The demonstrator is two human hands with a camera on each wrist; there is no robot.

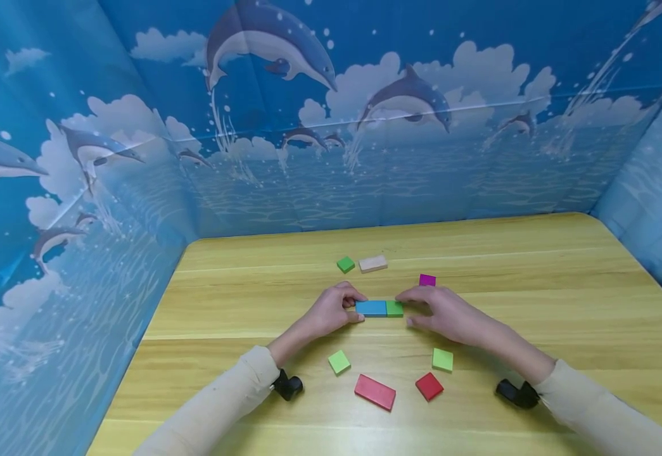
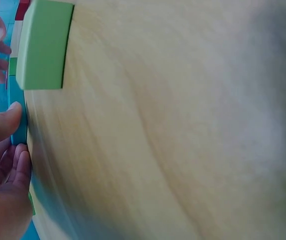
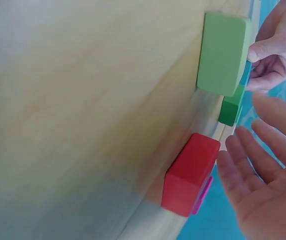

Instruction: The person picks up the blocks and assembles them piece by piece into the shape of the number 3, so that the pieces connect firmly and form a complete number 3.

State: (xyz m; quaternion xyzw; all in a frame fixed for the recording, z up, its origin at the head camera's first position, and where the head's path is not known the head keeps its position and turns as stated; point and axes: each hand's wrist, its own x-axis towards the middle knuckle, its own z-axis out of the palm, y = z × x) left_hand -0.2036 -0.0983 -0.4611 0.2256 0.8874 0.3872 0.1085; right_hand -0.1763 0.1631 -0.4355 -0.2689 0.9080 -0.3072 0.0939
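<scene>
The left hand's point(image 1: 331, 309) grip is pinching the blue block point(image 1: 371, 308) at its left end, thumb on the near side and fingers on the far. The block lies flat to the right of that grip, its long axis running left to right between the hands. The green block point(image 1: 394, 308) sits end to end with it, on the side nearer the right hand point(image 1: 453, 315). That hand's grip is released, thumb and fingers spread around the green end; whether the index fingertip touches, I cannot tell.

Beyond the right hand is the purple block point(image 1: 427, 280); past the pair lie the green square point(image 1: 345, 265) and pale block point(image 1: 373, 264). On the near side are the left lime block point(image 1: 339, 362), right lime block point(image 1: 442, 360), long red block point(image 1: 375, 392) and red square point(image 1: 429, 386), all well apart from the pair. The wood-grain surface point(image 1: 222, 278) reaches back to a dolphin cloth point(image 1: 308, 183), which also hangs at both sides.
</scene>
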